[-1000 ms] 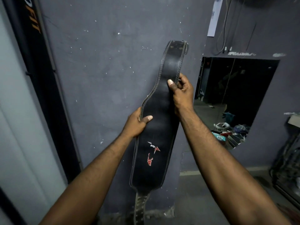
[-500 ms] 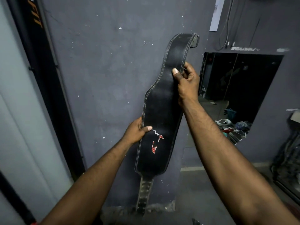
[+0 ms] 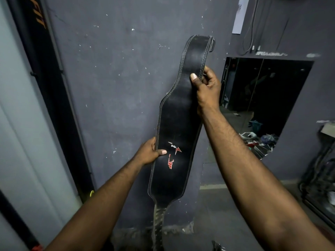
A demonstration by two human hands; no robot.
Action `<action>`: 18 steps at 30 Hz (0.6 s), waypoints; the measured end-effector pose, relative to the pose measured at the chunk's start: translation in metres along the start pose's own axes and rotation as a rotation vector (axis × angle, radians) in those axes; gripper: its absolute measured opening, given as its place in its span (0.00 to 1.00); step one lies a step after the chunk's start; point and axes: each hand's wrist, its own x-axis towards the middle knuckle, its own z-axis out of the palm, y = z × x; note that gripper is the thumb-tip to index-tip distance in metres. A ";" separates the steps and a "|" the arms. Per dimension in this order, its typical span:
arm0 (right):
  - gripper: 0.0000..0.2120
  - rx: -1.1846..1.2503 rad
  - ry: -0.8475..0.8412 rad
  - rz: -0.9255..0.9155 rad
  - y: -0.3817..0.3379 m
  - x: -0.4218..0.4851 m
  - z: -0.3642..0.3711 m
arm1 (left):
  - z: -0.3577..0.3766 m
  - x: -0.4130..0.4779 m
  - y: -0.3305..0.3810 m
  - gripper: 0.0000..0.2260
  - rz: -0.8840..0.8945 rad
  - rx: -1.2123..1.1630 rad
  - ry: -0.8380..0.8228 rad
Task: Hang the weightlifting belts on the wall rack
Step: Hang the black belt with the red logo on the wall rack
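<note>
A black leather weightlifting belt (image 3: 178, 124) with pale stitching and a red and white logo stands nearly upright in front of the grey wall (image 3: 117, 84). Its buckle end is at the top, and its narrow strap with holes hangs down at the bottom. My right hand (image 3: 205, 87) grips the belt's narrow upper part, thumb across the front. My left hand (image 3: 150, 153) holds the left edge of the wide part, thumb beside the logo. No rack or hook is visible in this view.
A dark vertical post (image 3: 47, 87) with orange lettering runs down the left. A mirror (image 3: 266, 98) set in the wall at right reflects gym clutter. Cables (image 3: 252, 33) hang above the mirror. Dark equipment (image 3: 320, 178) stands at the far right on the floor.
The belt has slid upward through my left hand, which now holds it lower, beside the logo. My right hand still grips the narrow upper part.
</note>
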 end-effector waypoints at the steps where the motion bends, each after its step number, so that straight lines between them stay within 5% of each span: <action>1: 0.17 0.001 0.003 0.000 0.000 0.000 -0.001 | 0.000 -0.003 0.002 0.23 -0.026 -0.032 -0.052; 6: 0.16 0.003 -0.020 0.035 0.003 0.001 -0.009 | -0.009 -0.009 0.015 0.14 -0.110 0.059 -0.184; 10: 0.15 0.064 -0.089 0.106 0.010 -0.003 -0.016 | -0.019 -0.005 0.072 0.13 0.068 -0.256 -0.191; 14: 0.14 0.070 -0.140 0.151 0.015 -0.020 -0.014 | -0.029 0.021 0.141 0.16 0.266 -0.411 0.013; 18: 0.12 0.086 -0.213 0.273 0.020 -0.039 -0.014 | -0.030 0.043 0.174 0.03 0.367 -0.358 0.312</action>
